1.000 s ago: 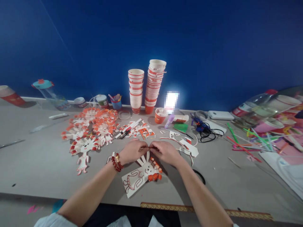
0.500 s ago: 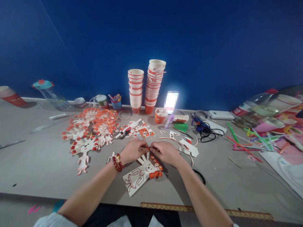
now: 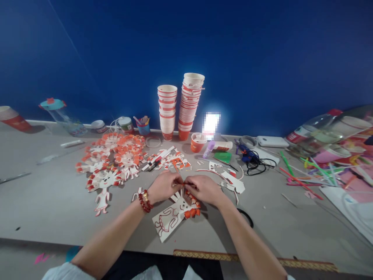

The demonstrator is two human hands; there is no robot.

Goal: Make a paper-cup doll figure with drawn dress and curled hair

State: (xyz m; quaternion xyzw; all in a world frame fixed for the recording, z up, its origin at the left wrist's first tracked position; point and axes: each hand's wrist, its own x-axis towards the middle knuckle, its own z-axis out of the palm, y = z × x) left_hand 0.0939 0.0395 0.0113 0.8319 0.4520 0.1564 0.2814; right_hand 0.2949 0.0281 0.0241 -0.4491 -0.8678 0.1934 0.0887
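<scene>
A paper cutout (image 3: 170,217), with a face, strips fanning out from its head and a dress drawn in red line, lies tilted below my hands. Orange curled strips edge its right side. My left hand (image 3: 166,186), with red beads at the wrist, pinches one of the upper strips. Fingertip to fingertip with it, my right hand (image 3: 204,189) is closed on the same strip end. My fingers cover most of that strip. Left of me lie finished-looking paper figures (image 3: 101,196) with curled orange strips round their heads.
Paper scraps (image 3: 175,161) and a marker lie beyond my hands. Two stacks of paper cups (image 3: 190,107) stand by the blue wall. A purple glue stick (image 3: 209,149), a blue glue gun (image 3: 247,155) with black cord, and colourful strips (image 3: 314,175) lie to the right.
The paper cutout has shifted very slightly to the right. Both hands stay in nearly the same place, with the left fingers bent a little more at the strip.
</scene>
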